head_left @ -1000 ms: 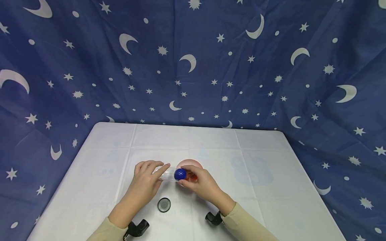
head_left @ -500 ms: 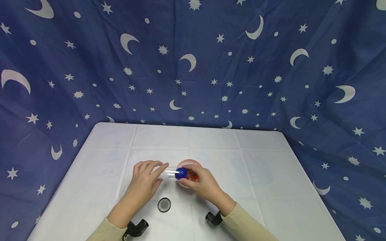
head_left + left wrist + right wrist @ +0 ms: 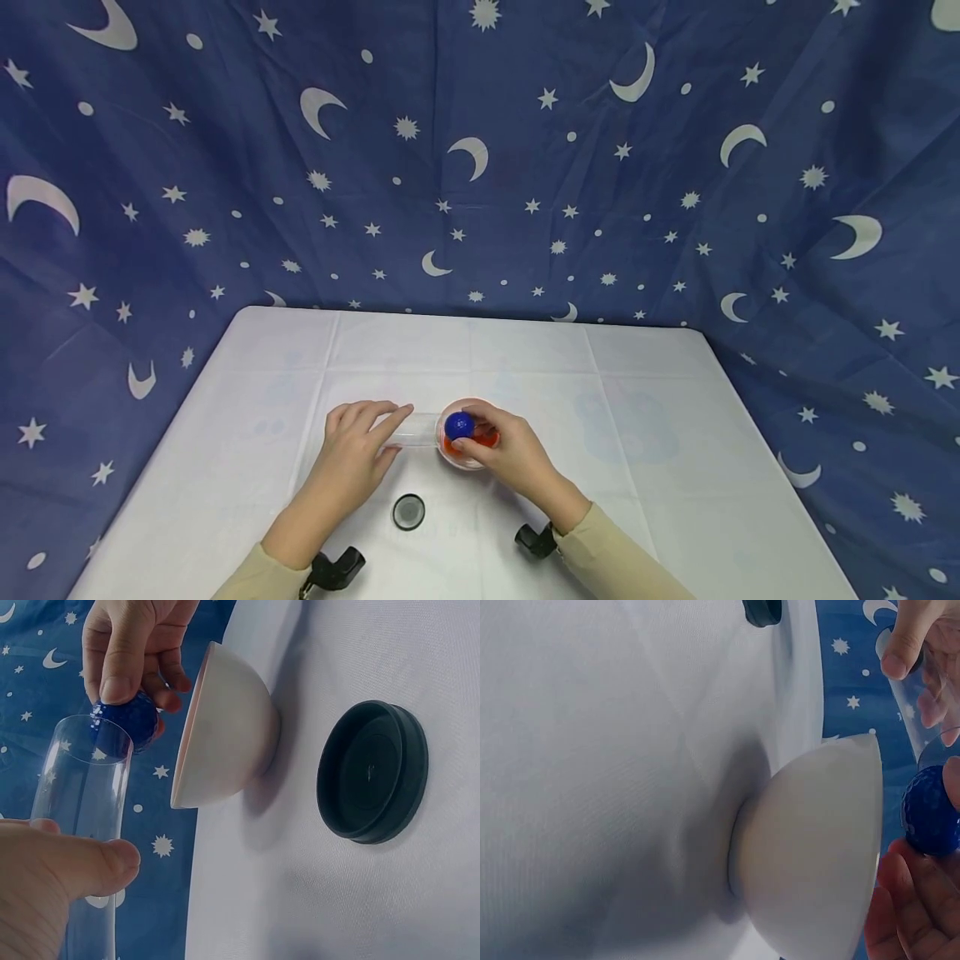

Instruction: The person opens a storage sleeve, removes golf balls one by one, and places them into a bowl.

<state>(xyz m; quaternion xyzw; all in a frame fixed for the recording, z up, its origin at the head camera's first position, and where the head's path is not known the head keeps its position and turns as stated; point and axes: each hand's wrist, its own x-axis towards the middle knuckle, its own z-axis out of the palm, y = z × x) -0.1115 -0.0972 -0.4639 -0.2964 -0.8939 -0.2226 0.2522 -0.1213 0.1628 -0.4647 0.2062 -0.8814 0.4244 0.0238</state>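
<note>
A clear tube [image 3: 416, 430] lies nearly level in my left hand [image 3: 351, 454], gripped between thumb and fingers. At its open mouth is a dimpled blue ball [image 3: 459, 426], pinched by the thumb and fingers of my right hand [image 3: 517, 454]. The ball overlaps the tube's rim in the left wrist view; most of it shows beyond the mouth. Tube mouth and ball are above a bowl [image 3: 232, 735], pale outside and pinkish inside. Something orange-red [image 3: 452, 448] shows in the bowl, partly hidden by the right hand. Inside the tube I see nothing else.
A dark green round lid [image 3: 408, 512] lies on the white-covered table [image 3: 525, 350], nearer me than the bowl. Black wrist mounts [image 3: 337, 568] sit on both forearms. A blue cloth [image 3: 525, 167] with moons and stars hangs behind the table.
The blue ball has moved slightly right and away from the tube's end, held by the right hand. My left hand and the tube have shifted a little left.
</note>
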